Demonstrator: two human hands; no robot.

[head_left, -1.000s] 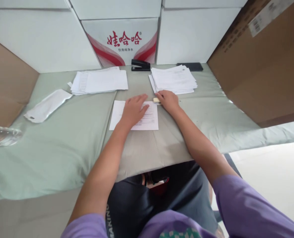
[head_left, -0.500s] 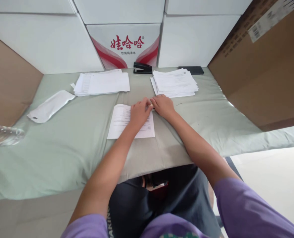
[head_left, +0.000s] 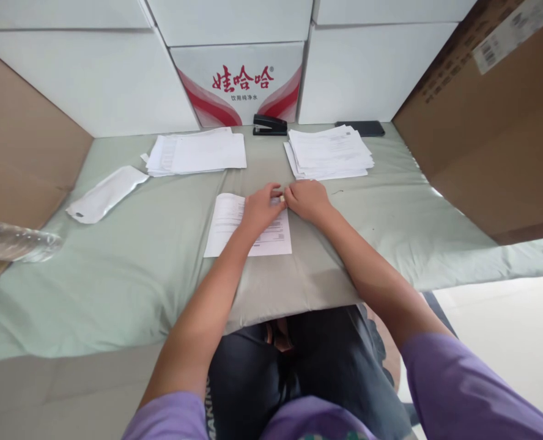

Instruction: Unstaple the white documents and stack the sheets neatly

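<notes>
Printed sheets (head_left: 224, 226) lie before me on the green cloth, their upper left corner bulging up slightly. My left hand (head_left: 261, 208) rests across their upper right part with its fingers bent, thumb and fingertips gathered at the top right corner. Against that corner, my right hand (head_left: 307, 198) is closed, its fingertips meeting those of my left. A tiny pale spot shows between the two hands; I cannot make out what it is. The fingers cover the corner itself.
Behind the sheets sit a left paper stack (head_left: 198, 153), a black stapler (head_left: 270, 126), a right paper stack (head_left: 329, 153) and a dark phone-like slab (head_left: 367, 129). A white pouch (head_left: 106, 194) and a clear bottle (head_left: 19, 241) lie left. White boxes (head_left: 345, 73) and a brown carton (head_left: 491, 146) border the table.
The view has shifted slightly, so everything sits a little further right. The left thumb and fingers have spread slightly at the corner; both hands stay by the sheets.
</notes>
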